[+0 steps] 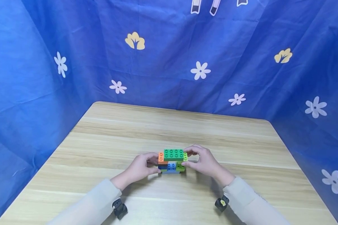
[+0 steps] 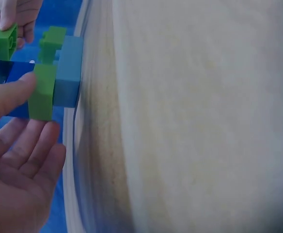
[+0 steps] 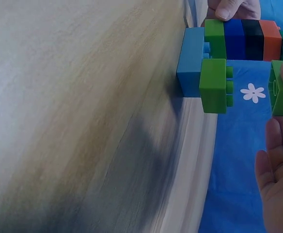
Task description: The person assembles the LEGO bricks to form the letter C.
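A small toy-brick structure stands on the table, with a light blue brick (image 3: 191,60) at its base. On its left side a light green brick (image 3: 214,39), a blue brick (image 3: 234,39), a black brick (image 3: 253,41) and an orange brick (image 3: 270,41) are stacked. A long green brick (image 1: 173,158) spans the top. My left hand (image 1: 139,165) grips the left stack, thumb in front. At the top right end, my right hand (image 1: 202,161) pinches a lime green brick (image 3: 279,94). A gap separates it from the lower right lime green brick (image 3: 213,87).
The wooden table (image 1: 101,150) extends around the structure, which stands towards its front half. A blue curtain (image 1: 163,62) with flowers hangs behind and at both sides. Black wrist cameras (image 1: 119,208) sit by the sleeves.
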